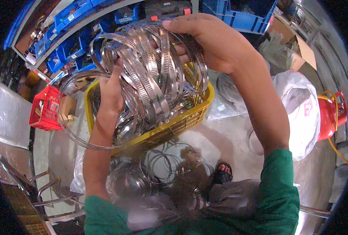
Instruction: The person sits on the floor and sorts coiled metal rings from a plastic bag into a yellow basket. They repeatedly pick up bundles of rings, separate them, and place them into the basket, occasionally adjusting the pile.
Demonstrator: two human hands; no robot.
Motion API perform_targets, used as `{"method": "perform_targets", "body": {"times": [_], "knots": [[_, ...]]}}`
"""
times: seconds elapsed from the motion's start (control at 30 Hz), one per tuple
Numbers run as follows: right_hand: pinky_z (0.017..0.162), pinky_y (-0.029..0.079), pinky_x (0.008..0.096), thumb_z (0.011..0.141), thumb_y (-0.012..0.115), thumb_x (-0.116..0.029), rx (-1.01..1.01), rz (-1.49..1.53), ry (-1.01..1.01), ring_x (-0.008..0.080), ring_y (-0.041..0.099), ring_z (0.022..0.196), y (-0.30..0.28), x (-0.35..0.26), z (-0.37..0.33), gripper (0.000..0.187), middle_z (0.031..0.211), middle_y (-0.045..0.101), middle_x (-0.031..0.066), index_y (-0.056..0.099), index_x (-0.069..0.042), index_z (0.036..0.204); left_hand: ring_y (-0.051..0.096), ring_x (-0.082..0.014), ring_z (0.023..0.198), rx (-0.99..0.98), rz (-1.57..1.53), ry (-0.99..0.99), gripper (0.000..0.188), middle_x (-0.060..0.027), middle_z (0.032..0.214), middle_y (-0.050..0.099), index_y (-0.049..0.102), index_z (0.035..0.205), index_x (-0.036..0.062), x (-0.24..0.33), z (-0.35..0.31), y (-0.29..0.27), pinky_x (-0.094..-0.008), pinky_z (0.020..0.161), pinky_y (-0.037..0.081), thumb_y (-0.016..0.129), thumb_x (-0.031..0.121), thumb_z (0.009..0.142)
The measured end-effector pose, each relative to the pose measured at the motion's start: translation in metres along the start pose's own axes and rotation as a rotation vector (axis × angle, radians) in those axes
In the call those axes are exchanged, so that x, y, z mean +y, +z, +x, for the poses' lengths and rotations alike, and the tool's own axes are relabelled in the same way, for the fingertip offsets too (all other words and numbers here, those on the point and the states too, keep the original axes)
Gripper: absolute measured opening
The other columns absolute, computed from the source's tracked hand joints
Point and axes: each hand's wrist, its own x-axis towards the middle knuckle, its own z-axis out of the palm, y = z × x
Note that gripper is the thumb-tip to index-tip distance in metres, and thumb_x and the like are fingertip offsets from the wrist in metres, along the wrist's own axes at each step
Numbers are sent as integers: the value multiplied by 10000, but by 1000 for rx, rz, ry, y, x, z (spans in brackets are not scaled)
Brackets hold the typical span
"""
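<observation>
Both my hands hold a thick bundle of shiny slotted metal hose clamps above a yellow plastic basket. My left hand grips the bundle's near left side, thumb pointing up. From the far right my right hand wraps over its top, thumb lying on the bands and the other fingers partly hidden behind them. More clamps and loose metal pieces fill the basket below. One large hose clamp loops out past my left wrist, over the basket's left side.
Several wire-like metal rings lie on the floor before me. Blue bins fill a shelf at the back left, and a blue crate stands at the back right. A red crate is at left; a white sack and red gas cylinder are at right.
</observation>
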Motion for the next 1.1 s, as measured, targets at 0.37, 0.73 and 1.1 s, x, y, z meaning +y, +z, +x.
{"method": "perform_targets", "body": {"times": [0.37,0.73,1.1], "knots": [[475,445,267,1000,614,-250,38,119,76,135,528,519,0,-7,-24,257,834,646,49,631,6,1023,673,-259,1019,173,-20,-42,325,-128,1194,644,515,1329,34,-11,-21,-35,-458,865,589,571,118,1020],[622,453,257,866,754,-516,-34,-299,-125,90,569,708,36,27,-45,557,875,659,30,684,10,1035,675,-234,996,174,42,-137,311,-106,1130,670,593,1236,4,-15,-53,2,-397,860,577,638,61,934],[996,497,384,703,886,-309,33,-265,6,277,650,1076,23,85,-71,785,1183,669,182,544,82,1292,687,-209,921,-119,939,440,383,-119,1016,732,619,1202,-6,23,-55,15,-339,852,524,749,121,864]]}}
